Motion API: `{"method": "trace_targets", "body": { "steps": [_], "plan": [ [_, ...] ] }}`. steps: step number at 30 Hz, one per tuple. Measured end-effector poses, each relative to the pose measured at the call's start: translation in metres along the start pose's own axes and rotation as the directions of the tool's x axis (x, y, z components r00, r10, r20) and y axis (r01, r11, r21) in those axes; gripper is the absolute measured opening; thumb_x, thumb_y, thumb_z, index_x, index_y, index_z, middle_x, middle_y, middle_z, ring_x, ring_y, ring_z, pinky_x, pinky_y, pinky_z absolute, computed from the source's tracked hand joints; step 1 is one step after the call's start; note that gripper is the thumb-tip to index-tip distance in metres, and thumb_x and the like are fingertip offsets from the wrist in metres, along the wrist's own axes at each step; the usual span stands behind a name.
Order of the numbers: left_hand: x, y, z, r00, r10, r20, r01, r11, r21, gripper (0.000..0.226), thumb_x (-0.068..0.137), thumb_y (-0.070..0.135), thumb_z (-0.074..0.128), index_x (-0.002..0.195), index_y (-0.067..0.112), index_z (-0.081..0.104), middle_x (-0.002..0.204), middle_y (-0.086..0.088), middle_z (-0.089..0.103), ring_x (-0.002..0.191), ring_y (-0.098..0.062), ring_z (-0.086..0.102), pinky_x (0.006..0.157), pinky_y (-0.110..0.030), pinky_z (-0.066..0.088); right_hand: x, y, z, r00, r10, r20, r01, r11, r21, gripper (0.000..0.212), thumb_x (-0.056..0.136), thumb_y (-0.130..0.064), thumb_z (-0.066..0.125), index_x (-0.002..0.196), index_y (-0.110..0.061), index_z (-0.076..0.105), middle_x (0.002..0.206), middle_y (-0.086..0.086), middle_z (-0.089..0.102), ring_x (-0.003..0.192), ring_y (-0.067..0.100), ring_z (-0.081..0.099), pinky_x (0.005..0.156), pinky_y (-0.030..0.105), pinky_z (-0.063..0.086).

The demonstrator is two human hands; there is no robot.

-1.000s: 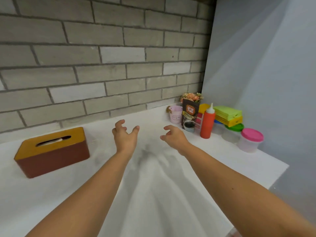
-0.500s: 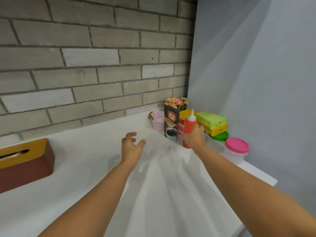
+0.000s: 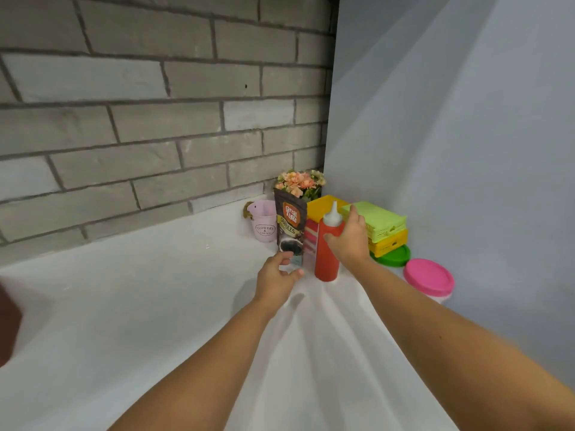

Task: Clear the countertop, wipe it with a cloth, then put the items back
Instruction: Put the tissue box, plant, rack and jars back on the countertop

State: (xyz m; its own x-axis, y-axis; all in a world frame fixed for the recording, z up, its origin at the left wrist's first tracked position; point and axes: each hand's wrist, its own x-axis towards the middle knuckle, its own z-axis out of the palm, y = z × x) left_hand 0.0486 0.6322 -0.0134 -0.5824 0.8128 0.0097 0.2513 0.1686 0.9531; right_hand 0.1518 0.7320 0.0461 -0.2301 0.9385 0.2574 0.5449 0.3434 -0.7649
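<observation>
My right hand (image 3: 350,239) is wrapped around a red squeeze bottle (image 3: 326,259) with a white nozzle, which stands on the white countertop (image 3: 140,306). My left hand (image 3: 277,279) reaches the bottom of a dark coffee granules pouch (image 3: 290,223) just left of the bottle, thumb and fingers pinching at its lower edge. Behind the pouch stands a pink flower pot (image 3: 264,225) and a bunch of orange flowers (image 3: 300,181). No cloth is in view.
Stacked green and yellow baskets (image 3: 384,227) sit in the corner on a green lid (image 3: 393,256). A pink-lidded tub (image 3: 429,279) stands at the right edge. A brown tissue box (image 3: 7,325) shows at the far left. Brick wall behind, grey wall on the right.
The view has swung right and closer to the corner. My right hand stayed on the red bottle. My left hand moved forward to the coffee pouch's base.
</observation>
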Motion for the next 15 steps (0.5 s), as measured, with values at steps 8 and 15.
{"method": "trace_targets", "body": {
  "steps": [8, 15],
  "plan": [
    [0.023, 0.014, 0.037, 1.0, -0.002, -0.012, 0.002, 1.0, -0.022, 0.048, 0.08, 0.01, 0.07, 0.125, 0.008, 0.054, 0.117, -0.006, 0.058, 0.101, -0.023, 0.058, 0.093, -0.033, 0.046, 0.023, 0.015, 0.011, 0.996, -0.052, 0.066, 0.053, 0.998, -0.014, 0.072, 0.08, -0.02, 0.071, 0.139, -0.003, 0.034, 0.129, 0.019, 0.047, 0.121, 0.034, 0.046, 0.094, 0.038, 0.039],
    [0.027, 0.02, 0.047, 1.0, 0.015, -0.023, -0.017, 0.996, -0.088, 0.046, 0.073, 0.015, 0.077, 0.114, 0.008, 0.057, 0.101, -0.005, 0.059, 0.091, -0.023, 0.059, 0.092, -0.038, 0.049, 0.025, 0.02, 0.013, 0.978, -0.187, 0.097, 0.19, 0.981, -0.027, 0.048, 0.068, -0.026, 0.078, 0.107, -0.005, 0.058, 0.101, 0.015, 0.06, 0.094, 0.032, 0.057, 0.071, 0.033, 0.04]
  ]
}}
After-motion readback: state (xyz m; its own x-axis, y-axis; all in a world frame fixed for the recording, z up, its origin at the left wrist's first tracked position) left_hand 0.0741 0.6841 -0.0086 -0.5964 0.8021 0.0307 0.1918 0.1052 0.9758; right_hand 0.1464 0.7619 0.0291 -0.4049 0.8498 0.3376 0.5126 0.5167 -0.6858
